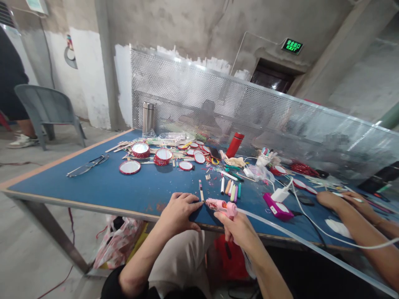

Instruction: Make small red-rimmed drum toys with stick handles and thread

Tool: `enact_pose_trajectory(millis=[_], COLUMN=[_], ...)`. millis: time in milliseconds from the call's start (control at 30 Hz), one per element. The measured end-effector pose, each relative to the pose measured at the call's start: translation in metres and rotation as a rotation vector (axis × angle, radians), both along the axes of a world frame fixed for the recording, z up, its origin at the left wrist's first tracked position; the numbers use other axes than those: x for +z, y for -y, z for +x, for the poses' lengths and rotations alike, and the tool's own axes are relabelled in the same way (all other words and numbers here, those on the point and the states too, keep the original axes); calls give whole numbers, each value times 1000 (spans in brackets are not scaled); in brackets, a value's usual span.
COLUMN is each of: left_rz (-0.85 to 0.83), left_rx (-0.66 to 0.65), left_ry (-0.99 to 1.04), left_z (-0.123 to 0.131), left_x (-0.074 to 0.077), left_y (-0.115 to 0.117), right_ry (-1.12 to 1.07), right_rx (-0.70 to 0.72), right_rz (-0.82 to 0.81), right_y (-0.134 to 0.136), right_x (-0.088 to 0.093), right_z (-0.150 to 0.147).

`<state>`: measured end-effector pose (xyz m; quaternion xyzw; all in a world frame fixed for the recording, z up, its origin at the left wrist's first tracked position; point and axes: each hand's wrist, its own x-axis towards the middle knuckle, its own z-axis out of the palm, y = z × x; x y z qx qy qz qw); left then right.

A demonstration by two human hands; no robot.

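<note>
My right hand (pixel 238 228) is closed around a pink hot glue gun (pixel 222 206), its nozzle pointing left at the near end of a small stick (pixel 201 191) lying on the blue table (pixel 102 182). My left hand (pixel 181 211) rests at the table's front edge with curled fingers, its fingertips touching the stick's near end. A long clear glue rod (pixel 280 230) trails from the gun's back toward the right.
Red-rimmed round mirrors (pixel 129 167), craft sticks, coloured markers (pixel 232 189), a red bottle (pixel 235 144), a steel flask (pixel 148 117), scissors (pixel 87 165) and a magenta device (pixel 277 207) lie about. Another person's arms (pixel 352 216) rest at right. A perforated metal screen (pixel 249 108) backs the table.
</note>
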<state>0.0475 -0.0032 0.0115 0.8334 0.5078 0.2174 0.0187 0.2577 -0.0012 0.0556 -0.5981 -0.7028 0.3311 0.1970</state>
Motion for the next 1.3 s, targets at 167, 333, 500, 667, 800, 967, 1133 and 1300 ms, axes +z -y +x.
enact_pose_trajectory(millis=[167, 333, 500, 667, 800, 967, 1133, 1300], left_rz=[-7, -7, -8, -10, -13, -12, -13, -2], left_rx=[0, -4, -3, -9, -8, -10, -13, -10], left_ry=[6, 19, 19, 24, 30, 30, 29, 30], left_z=[0, -1, 0, 0, -1, -1, 0, 0], left_x=[1, 0, -1, -1, -1, -1, -1, -2], left_y=[0, 1, 0, 0, 0, 0, 0, 0], right_ry=[-31, -2, -25, -40, -42, -41, -40, -40], right_rx=[12, -31, -7, 2, -6, 2, 18, 18], right_rz=[15, 46, 50, 56, 74, 69, 48, 50], right_y=[-3, -12, -16, -19, -24, -25, -23, -20], right_x=[-2, -4, -4, -7, -14, -14, -4, -1], right_z=[1, -3, -5, -6, -6, -7, -9, -10])
